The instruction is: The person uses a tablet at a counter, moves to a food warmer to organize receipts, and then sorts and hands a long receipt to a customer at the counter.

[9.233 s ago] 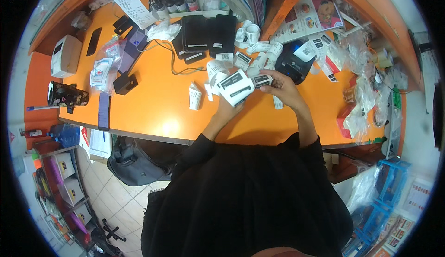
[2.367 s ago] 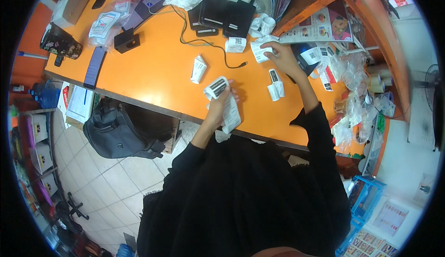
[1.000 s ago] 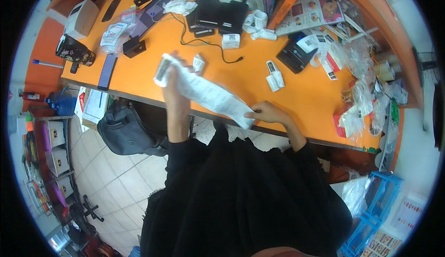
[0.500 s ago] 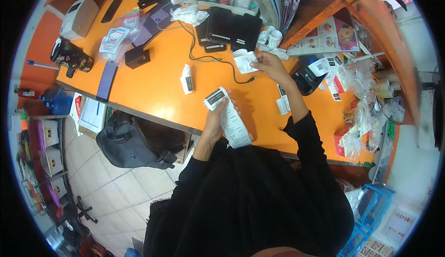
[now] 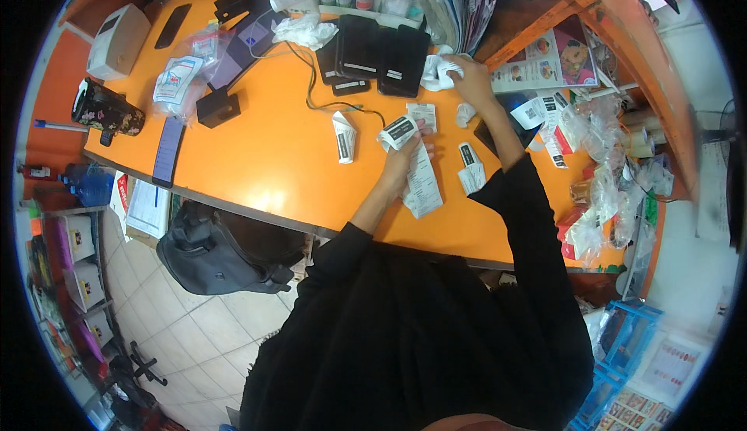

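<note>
The left hand (image 5: pixel 402 164) grips a long white printed-paper strip (image 5: pixel 422 188) above the orange counter (image 5: pixel 272 174); the right hand (image 5: pixel 473 83) meets curled white paper (image 5: pixel 440 71), grasp unclear; its loose black sleeve (image 5: pixel 523 197), dragging, could sweep the folded white label (image 5: pixel 471 176) aside; the front edge runs nearby, open orange surface spreading leftward.

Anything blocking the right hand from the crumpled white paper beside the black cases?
Nothing visible: the right hand is at the crumpled white paper. The black cases lie left of it, not between. Whether it's gripped isn't clear.
</note>
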Demonstrator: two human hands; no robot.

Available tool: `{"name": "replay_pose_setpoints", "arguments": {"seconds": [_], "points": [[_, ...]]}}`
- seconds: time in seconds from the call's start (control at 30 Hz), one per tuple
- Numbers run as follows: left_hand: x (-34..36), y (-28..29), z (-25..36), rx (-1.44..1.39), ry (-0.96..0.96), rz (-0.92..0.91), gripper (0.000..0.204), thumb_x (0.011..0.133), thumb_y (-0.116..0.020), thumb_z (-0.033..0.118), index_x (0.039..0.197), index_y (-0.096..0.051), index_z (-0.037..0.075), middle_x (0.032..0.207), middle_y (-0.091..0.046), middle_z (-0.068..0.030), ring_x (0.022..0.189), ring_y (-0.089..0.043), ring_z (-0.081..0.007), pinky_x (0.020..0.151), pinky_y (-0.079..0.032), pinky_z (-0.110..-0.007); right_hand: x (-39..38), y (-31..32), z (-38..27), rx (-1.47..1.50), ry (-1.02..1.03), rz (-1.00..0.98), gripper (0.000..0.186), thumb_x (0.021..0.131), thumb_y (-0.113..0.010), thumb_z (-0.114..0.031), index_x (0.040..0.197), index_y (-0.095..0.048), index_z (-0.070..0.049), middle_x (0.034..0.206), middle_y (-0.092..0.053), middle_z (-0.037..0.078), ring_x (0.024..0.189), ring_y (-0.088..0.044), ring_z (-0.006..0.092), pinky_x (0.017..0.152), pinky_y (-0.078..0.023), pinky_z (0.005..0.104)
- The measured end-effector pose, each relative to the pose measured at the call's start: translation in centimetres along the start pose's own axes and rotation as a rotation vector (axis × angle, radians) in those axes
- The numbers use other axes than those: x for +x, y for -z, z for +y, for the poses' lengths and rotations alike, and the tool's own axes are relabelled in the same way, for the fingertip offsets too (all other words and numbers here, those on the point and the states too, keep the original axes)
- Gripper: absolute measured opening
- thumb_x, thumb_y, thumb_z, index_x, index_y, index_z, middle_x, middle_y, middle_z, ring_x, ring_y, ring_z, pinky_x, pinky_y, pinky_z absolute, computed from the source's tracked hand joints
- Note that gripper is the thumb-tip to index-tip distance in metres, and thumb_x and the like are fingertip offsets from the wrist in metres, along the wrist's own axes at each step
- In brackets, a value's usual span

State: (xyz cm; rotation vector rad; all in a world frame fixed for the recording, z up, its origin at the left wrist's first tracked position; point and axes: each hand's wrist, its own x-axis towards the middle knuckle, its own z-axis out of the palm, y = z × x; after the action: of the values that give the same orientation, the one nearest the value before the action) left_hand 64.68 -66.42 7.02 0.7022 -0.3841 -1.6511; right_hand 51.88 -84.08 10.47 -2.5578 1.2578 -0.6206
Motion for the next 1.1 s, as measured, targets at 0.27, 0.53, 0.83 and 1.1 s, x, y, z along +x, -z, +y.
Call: {"name": "replay_pose_setpoints", "arguments": {"seconds": [0.27,0.53,0.83,1.1], "points": [[-3.3,-5.0,-0.4,0.12,-0.123,-0.033,0.045,0.075,-0.058,0.012,0.113,-0.036,0.002,0.102,-0.048,-0.0073,0.091,-0.049,-0.0152,0.076,-0.041,-0.028,-9.2,7.1,-10.8,1.374,-0.414,-0.202,0.05,0.075,-0.054,-0.002,0.12,-0.032,0.0,0.111,-0.046,0.009,0.099,-0.046,0.0145,0.085,-0.035,0.0257],[-5.0,-5.9,-2.5,0.353,-0.387,0.094,0.032,0.073,-0.058,0.004,0.102,-0.047,-0.003,0.093,-0.053,-0.0098,0.086,-0.051,-0.0148,0.073,-0.041,-0.026,-15.6,8.1,-12.9,-0.226,-0.148,0.322,0.048,0.068,-0.06,-0.015,0.113,-0.045,-0.012,0.103,-0.047,0.014,0.097,-0.042,0.0234,0.086,-0.029,0.0378],[-8.2,-6.8,-0.7,0.778,-0.571,0.062,0.034,0.073,-0.059,0.008,0.103,-0.048,-0.003,0.089,-0.056,-0.009,0.077,-0.053,-0.0128,0.063,-0.042,-0.022,-17.0,13.4,-12.4,0.426,-0.328,-0.392,0.049,0.071,-0.054,-0.008,0.117,-0.037,-0.01,0.091,-0.054,0.013,0.084,-0.053,0.0248,0.077,-0.04,0.0314],[-9.9,-2.8,-4.0,0.239,0.165,0.205,0.064,0.079,-0.029,0.058,0.109,-0.043,0.002,0.08,-0.049,-0.0049,0.06,-0.049,-0.0122,0.057,-0.044,-0.023,-16.9,12.3,-11.0,1.005,-0.309,-0.376,0.032,0.076,-0.046,0.002,0.108,-0.049,0.0,0.104,-0.052,0.007,0.089,-0.051,0.0105,0.078,-0.04,0.0237]]}}
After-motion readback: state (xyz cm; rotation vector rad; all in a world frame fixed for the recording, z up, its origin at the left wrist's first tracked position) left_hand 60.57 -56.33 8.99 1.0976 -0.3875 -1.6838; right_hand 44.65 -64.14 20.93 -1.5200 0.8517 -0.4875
